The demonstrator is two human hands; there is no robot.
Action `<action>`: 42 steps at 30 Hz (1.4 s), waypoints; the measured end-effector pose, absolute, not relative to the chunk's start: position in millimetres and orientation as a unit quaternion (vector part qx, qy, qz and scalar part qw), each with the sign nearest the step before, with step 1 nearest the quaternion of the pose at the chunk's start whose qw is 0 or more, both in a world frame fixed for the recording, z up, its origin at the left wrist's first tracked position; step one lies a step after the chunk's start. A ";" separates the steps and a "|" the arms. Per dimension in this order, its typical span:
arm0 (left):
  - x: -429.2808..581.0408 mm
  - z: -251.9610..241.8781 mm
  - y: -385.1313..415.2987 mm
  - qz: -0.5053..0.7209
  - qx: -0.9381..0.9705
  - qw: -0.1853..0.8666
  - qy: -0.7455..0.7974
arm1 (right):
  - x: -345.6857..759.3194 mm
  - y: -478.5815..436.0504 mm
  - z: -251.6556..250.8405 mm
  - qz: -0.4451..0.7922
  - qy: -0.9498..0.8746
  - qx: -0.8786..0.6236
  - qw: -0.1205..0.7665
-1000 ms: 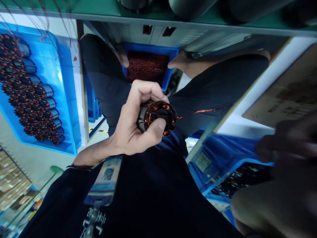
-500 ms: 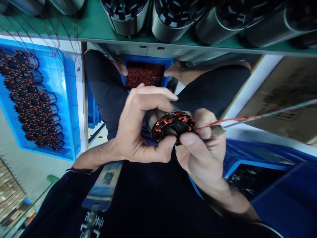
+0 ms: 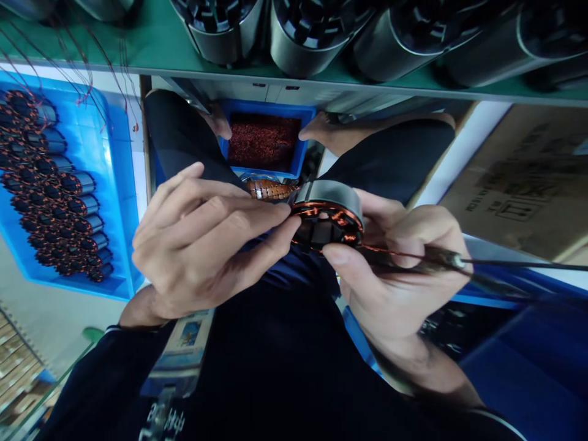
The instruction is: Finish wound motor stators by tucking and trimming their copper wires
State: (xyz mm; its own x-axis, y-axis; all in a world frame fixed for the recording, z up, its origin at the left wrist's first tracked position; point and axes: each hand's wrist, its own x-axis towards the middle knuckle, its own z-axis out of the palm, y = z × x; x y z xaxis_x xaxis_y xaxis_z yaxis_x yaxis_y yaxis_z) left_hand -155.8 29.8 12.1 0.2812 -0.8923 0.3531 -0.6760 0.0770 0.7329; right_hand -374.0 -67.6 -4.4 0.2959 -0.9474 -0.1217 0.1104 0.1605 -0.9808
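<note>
Copper-wound stator (image 3: 331, 197) sits on the body side of the blue bin (image 3: 271, 109) of reddish bits (image 3: 261, 139), its wound end tilted up toward the head and its steel band turned toward that bin. The right hand (image 3: 399, 282) has it in a closed grip, thumb at the wound rim and fingers behind the band (it also cradles a dark-handled tool (image 3: 438, 257) with a cord (image 3: 528, 264), kind unclear). The left hand (image 3: 202, 239) reaches its fingertips to the rim; whether that grip pinches or merely touches cannot be told.

It should handle as a stiff, compact piece, likely weighty for its size. The smooth band may slip a little but is the best hold; the coils and thin copper lead (image 3: 376, 248) look easy to nick.

Right of the bin, a brown carton (image 3: 519, 184) bears an upright-arrows mark and print too blurred to read. Bodyward of the bin, white characters (image 3: 163, 419) beside a badge (image 3: 186, 343) are only partly legible.
</note>
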 end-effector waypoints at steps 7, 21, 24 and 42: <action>-165.8 4.3 21.2 -0.056 0.651 0.428 -0.624 | -369.4 -64.2 -4.1 -0.410 0.403 -0.502 0.645; -180.9 -2.8 16.0 -0.389 0.582 0.620 -0.354 | -365.2 -45.5 -16.0 -0.443 0.404 -0.458 0.656; -179.5 -5.7 12.4 -0.406 0.552 0.639 -0.350 | -368.0 -43.5 -16.9 -0.452 0.401 -0.445 0.660; -155.8 -24.7 15.4 -0.444 0.588 0.562 -0.375 | -361.0 -63.0 -8.4 -0.364 0.367 -0.396 0.759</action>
